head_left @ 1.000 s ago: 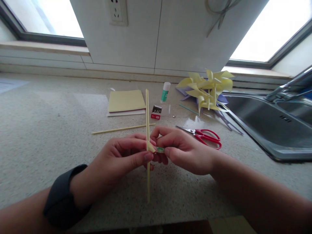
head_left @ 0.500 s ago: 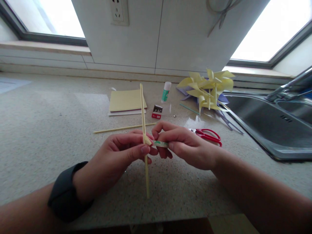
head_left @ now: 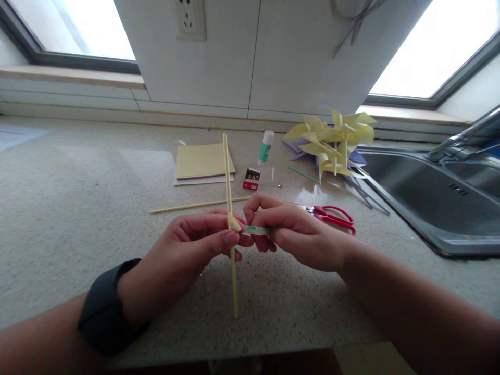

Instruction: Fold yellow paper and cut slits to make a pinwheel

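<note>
I see my left hand [head_left: 187, 250] nearest the camera, thumb and fingers pinched narrow around a thin yellow stick [head_left: 229, 219] that stands almost upright above the counter [head_left: 78, 208]. Just right of the stick my right hand [head_left: 297, 234] has its fingers curled tight on a small strip of tape [head_left: 255, 229], which reaches across to the stick where a yellow paper fold sits. A dark band wraps my left wrist. Beyond the stick, a second stick [head_left: 199, 205] lies flat on the counter, and red scissors [head_left: 334, 217] lie behind my right hand. Farther back from the stick are a yellow paper pad [head_left: 203, 161], a small red box [head_left: 251, 178] and a glue stick [head_left: 266, 147]. Right of those a heap of yellow pinwheels [head_left: 336, 143] rests beside the sink [head_left: 429, 203].
</note>
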Demonstrator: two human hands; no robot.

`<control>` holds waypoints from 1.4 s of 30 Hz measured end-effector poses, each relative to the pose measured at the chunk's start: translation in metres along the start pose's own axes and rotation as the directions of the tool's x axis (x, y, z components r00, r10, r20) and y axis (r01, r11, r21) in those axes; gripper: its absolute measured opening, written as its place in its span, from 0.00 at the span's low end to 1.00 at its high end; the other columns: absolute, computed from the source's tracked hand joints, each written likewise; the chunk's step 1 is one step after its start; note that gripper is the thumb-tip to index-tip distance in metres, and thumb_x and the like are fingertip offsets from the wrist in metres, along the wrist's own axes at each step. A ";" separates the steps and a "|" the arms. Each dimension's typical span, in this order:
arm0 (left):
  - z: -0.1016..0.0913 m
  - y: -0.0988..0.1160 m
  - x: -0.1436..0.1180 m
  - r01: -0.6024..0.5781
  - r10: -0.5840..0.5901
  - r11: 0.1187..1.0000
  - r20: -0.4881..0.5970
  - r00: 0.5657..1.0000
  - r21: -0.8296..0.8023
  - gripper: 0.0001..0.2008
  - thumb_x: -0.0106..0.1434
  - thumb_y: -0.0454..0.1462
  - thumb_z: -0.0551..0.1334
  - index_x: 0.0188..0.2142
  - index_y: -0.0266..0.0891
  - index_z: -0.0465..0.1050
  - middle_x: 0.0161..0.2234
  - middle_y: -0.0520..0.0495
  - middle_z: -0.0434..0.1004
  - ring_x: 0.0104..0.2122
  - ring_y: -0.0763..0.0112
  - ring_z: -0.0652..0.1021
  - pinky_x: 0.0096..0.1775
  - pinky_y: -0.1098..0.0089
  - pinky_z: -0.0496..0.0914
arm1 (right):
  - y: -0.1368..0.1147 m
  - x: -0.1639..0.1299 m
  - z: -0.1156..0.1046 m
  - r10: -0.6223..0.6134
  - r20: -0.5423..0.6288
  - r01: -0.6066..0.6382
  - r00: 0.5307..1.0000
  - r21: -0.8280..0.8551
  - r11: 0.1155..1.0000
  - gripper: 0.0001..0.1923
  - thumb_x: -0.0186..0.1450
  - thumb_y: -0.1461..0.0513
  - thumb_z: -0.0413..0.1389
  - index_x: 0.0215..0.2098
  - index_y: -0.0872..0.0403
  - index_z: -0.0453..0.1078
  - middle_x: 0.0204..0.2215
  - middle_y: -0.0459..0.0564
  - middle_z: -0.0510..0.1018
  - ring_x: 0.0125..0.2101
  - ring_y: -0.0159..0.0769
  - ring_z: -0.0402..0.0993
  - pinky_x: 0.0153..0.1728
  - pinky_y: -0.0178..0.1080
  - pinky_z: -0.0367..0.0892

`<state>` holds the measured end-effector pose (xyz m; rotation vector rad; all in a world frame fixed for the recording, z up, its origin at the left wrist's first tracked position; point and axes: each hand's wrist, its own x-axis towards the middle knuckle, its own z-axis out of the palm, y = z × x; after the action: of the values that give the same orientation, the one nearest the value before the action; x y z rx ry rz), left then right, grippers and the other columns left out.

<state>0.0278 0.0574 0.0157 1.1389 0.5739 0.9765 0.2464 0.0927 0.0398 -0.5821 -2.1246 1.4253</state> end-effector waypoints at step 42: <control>0.000 0.001 -0.002 0.036 -0.040 0.998 -0.074 0.997 -0.046 0.04 0.62 0.37 0.70 0.36 0.42 0.85 0.44 0.46 0.82 0.40 0.67 0.80 0.40 0.74 0.76 | -0.004 0.002 0.000 -0.030 -0.070 0.024 0.997 -0.086 0.996 0.11 0.60 0.72 0.49 0.31 0.56 0.72 0.29 0.44 0.70 0.30 0.29 0.66 0.33 0.34 0.62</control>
<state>0.0264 0.0561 0.0163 1.0521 0.6286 0.9975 0.2446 0.0929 0.0444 -0.6245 -2.1369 1.2855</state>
